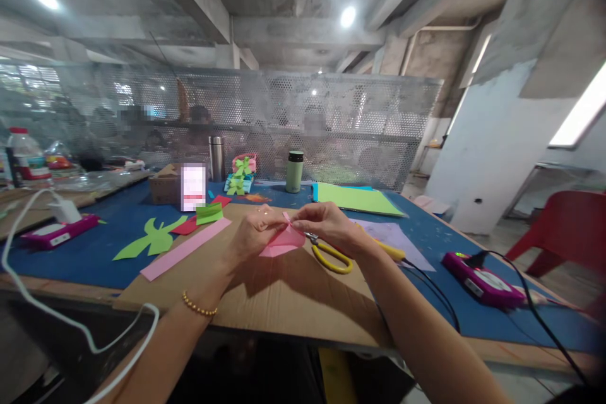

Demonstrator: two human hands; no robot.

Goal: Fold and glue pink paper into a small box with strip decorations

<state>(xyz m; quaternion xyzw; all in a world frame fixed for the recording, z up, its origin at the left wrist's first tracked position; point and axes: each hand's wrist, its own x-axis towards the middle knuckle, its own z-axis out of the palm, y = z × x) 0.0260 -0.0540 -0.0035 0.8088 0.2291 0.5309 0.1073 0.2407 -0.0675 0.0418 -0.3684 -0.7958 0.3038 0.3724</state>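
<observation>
Pinched between both my hands is a piece of pink paper [284,241], held just above a brown cardboard sheet [293,303]. My left hand [255,230] grips its upper left side with closed fingers. On the other side my right hand [326,222] pinches the paper's top, where a small strip sticks up. Scissors with yellow handles [331,257] lie on the cardboard under my right hand, their blades partly hidden. A long pink paper strip [185,249] rests to the left of my left hand, beside a cut green paper leaf shape [154,238].
Behind stand a steel thermos [216,159], a green tumbler [294,172], folded paper flowers [240,175] and a cardboard box [164,184]. Green paper sheets [357,197] lie back right. A yellow corded tool [391,250] and purple power strips [483,281] with cables lie on the blue table [483,322].
</observation>
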